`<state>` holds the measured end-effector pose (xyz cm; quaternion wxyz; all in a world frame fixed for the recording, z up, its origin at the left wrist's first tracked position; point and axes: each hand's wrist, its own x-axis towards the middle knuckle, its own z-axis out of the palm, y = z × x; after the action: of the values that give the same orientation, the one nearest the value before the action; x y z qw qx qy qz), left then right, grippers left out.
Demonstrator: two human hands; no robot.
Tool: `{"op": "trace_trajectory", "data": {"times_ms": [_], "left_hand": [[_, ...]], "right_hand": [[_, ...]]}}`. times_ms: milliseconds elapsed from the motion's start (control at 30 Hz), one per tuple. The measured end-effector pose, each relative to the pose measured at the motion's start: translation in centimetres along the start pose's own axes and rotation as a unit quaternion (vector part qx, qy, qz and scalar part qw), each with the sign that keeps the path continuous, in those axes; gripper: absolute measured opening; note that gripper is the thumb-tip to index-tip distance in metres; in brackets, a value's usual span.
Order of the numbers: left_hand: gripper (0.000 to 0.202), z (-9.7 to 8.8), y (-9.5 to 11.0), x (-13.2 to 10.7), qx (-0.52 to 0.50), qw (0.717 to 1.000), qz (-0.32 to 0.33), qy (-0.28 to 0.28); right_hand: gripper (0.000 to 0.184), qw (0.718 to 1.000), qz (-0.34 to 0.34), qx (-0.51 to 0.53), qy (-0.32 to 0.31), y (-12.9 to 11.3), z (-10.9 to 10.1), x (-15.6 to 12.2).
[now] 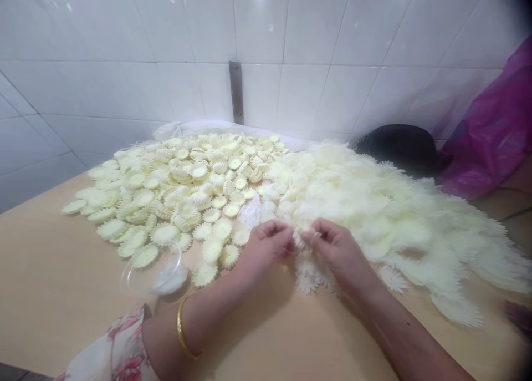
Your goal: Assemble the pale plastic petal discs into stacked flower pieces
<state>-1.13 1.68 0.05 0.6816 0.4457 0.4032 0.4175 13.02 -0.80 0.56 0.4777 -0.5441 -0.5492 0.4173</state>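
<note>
So there's a big pile of cupped yellowish flowers [199, 171] beyond and left of the left hand [266, 243], which angles inward, fingers curled, tips pinching a small pale flower piece [300, 239] right between both hands. Right hand [333, 249] mirrors it, clamped on the other edge, fluffy petal cutouts [374, 203] heaped beyond and right.

Two flower heaps [199, 172] [357, 198], one bangle [180, 328]

It looks like a small workshop or a home work corner, which one is unclear: great heaps of look-alike pale flower pieces [198, 171] cover much of a wood-coloured table [45, 270] against a white tiled wall [124, 26], near a pink plastic bag [490, 131]
</note>
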Motion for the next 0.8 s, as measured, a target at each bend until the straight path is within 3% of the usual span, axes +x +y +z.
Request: {"op": "trace_trajectory", "data": {"times_ms": [133, 367, 500, 667, 800], "left_hand": [[0.021, -0.13, 0.14, -0.13, 0.012, 0.999, 0.030, -0.014], [0.014, -0.01, -0.12, -0.26, 0.051, 0.996, 0.053, -0.057], [0.012, 0.00, -0.18, -0.16, 0.038, 0.997, 0.043, -0.053], [0.010, 0.17, 0.47, -0.16, -0.016, 0.999, 0.033, 0.019], [0.010, 0.31, 0.67, -0.21, -0.036, 0.998, 0.043, 0.039]], "right_hand": [[0.029, 0.994, -0.036, -0.096, 0.037, -0.32, 0.05, 0.02], [0.022, 0.960, -0.114, -0.239, 0.091, -0.53, 0.70, -0.47], [0.018, 0.963, -0.117, -0.234, 0.071, -0.60, 0.88, -0.67], [0.005, 0.977, -0.122, -0.176, -0.012, -0.87, 0.43, -0.47], [0.016, 0.990, -0.090, -0.105, -0.041, -0.69, 0.20, -0.26]]}}
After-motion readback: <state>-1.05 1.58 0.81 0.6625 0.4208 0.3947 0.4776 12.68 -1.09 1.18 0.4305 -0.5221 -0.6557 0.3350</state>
